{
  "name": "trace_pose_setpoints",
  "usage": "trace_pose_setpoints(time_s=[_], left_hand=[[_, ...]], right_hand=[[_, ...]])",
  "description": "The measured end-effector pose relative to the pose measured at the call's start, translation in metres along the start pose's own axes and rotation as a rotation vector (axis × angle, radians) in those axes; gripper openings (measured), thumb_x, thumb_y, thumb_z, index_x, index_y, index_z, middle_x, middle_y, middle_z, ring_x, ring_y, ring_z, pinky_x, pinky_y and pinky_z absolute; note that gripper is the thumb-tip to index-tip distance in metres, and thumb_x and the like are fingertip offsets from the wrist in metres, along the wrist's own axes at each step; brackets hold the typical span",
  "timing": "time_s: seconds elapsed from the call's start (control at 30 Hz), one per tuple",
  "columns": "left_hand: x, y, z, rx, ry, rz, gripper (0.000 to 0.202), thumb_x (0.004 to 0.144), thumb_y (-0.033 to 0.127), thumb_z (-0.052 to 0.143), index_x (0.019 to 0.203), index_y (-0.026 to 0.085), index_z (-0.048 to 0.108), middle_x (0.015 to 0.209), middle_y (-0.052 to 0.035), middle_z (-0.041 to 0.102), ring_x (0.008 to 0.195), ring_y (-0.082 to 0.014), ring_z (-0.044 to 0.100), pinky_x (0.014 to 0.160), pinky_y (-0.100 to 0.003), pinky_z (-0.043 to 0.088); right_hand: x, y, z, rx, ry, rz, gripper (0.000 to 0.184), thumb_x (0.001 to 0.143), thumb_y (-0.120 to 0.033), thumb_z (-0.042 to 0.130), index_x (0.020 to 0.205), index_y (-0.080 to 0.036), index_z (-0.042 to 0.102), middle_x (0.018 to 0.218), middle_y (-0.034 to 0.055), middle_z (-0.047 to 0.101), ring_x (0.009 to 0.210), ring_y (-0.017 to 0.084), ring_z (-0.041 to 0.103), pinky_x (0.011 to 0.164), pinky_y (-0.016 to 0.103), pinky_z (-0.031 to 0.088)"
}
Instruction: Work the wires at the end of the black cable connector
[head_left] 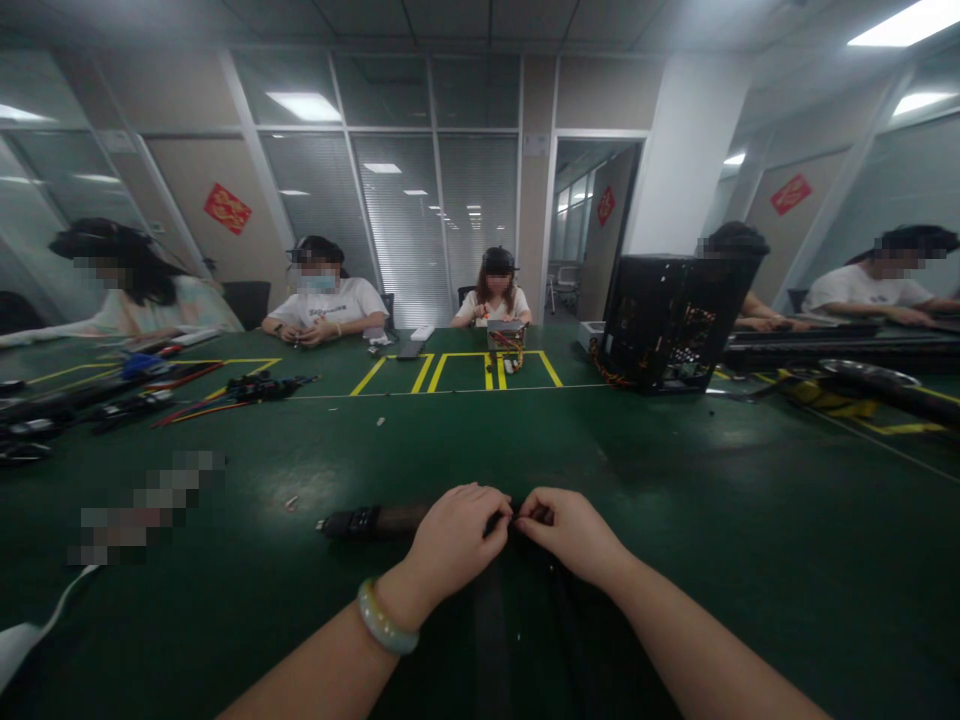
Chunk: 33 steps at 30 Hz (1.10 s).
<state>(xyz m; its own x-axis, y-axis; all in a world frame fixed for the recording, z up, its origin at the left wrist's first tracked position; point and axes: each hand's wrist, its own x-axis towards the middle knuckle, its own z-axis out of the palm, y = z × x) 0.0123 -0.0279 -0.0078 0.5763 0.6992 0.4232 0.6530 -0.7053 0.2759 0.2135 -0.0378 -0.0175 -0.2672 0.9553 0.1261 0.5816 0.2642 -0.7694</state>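
A dark cylindrical tool (375, 521) lies across the green table, with a small pale tip at its left end and a brownish middle. My left hand (459, 528), wearing a bangle (386, 620) at the wrist, is closed around its right end. Facing it, my right hand (568, 528) is pinched, thumb against fingertips, almost touching the left fingers. Something small and dark sits between the two hands at the tool's end. The fingers hide most of it, so its kind cannot be made out.
A black computer case (667, 320) stands at the back right. Cables (259, 388) lie at the left, near a blurred-out strip (150, 505). A box with coloured wires (508, 336) sits before a person (495, 295) opposite. Other people sit around the table (450, 440).
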Motion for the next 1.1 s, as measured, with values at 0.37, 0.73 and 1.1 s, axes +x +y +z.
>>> trace_pose_setpoints(time_s=[0.37, 0.73, 1.1], left_hand=[[0.0013, 0.0006, -0.0018, 0.018, -0.068, -0.009, 0.014, 0.083, 0.019, 0.060, 0.096, 0.023, 0.059, 0.098, -0.0001, 0.065, 0.094, -0.0205, 0.059, 0.091, -0.038, 0.044], [-0.0010, 0.0000, -0.0017, 0.014, -0.067, -0.038, 0.010, 0.084, 0.022, 0.060, 0.094, 0.024, 0.058, 0.094, 0.0007, 0.064, 0.091, -0.0197, 0.060, 0.086, -0.036, 0.044], [-0.0007, -0.0002, -0.0013, 0.018, -0.062, -0.045, 0.016, 0.083, 0.020, 0.060, 0.098, 0.023, 0.057, 0.100, -0.0002, 0.065, 0.096, -0.0203, 0.060, 0.089, -0.036, 0.045]], right_hand=[[0.0020, 0.0049, 0.0028, 0.020, -0.007, 0.000, 0.007, 0.083, -0.027, 0.065, 0.084, -0.021, 0.069, 0.077, -0.0016, 0.068, 0.069, 0.015, 0.061, 0.059, 0.022, 0.040], [0.0017, 0.0011, 0.0005, 0.046, -0.023, 0.042, 0.007, 0.084, -0.026, 0.064, 0.084, -0.022, 0.069, 0.078, -0.0020, 0.069, 0.072, 0.015, 0.062, 0.062, 0.022, 0.041], [0.0018, 0.0031, 0.0014, 0.042, -0.018, 0.025, 0.007, 0.083, -0.027, 0.065, 0.084, -0.022, 0.070, 0.078, -0.0020, 0.069, 0.071, 0.015, 0.062, 0.061, 0.023, 0.040]])
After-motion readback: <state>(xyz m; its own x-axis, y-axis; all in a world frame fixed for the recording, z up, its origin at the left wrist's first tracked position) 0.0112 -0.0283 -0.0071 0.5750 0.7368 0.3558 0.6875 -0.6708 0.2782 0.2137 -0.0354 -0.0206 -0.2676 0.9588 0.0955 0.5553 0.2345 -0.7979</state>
